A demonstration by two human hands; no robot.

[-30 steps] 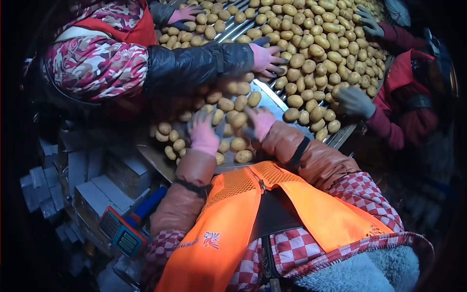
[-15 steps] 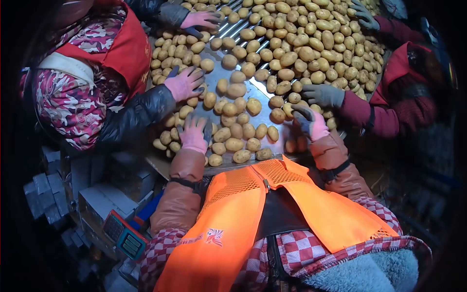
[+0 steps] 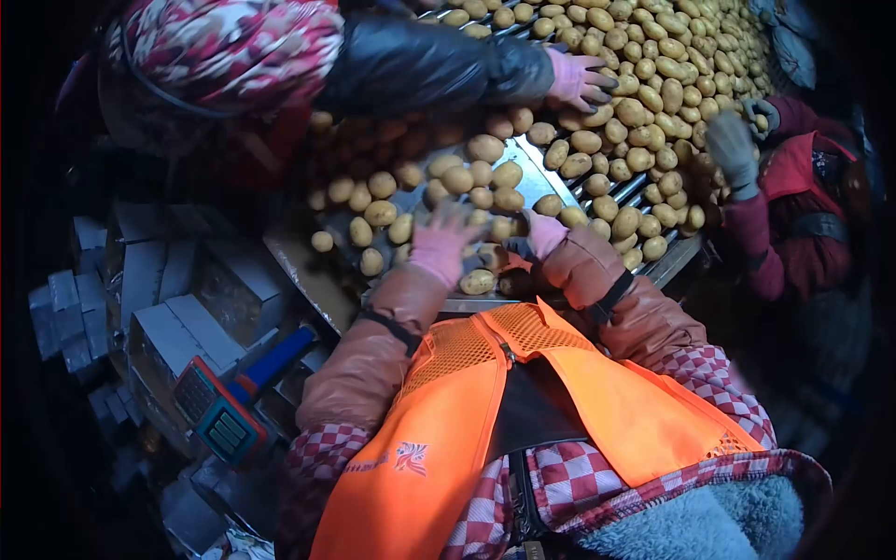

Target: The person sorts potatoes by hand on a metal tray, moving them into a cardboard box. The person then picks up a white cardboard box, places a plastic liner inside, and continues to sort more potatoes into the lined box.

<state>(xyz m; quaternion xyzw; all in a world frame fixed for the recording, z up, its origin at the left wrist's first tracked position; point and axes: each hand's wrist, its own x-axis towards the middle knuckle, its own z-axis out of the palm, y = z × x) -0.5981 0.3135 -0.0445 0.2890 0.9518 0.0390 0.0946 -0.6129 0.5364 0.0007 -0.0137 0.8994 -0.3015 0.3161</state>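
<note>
Potatoes (image 3: 653, 65) lie heaped at the upper right and spread thinner over the metal surface (image 3: 535, 177). My left hand (image 3: 443, 243), in a pink and grey glove, is over potatoes near the front edge, its fingers spread and somewhat blurred. Just to the right is my right hand (image 3: 534, 239), also gloved, low beside a potato (image 3: 546, 204); its fingers are mostly hidden, so its grip cannot be made out. One potato (image 3: 478, 282) rests at the metal edge between my wrists.
A co-worker's pink-gloved hand (image 3: 577, 79) reaches across from the left. Another co-worker's grey-gloved hand (image 3: 733, 152) is raised at the right. Cardboard boxes (image 3: 187, 341) and a device with a display (image 3: 229, 429) are at the lower left.
My hands have come closer together. The left co-worker's arm now stretches far across the potatoes, and the right co-worker's hand has left the heap. The view has shifted.
</note>
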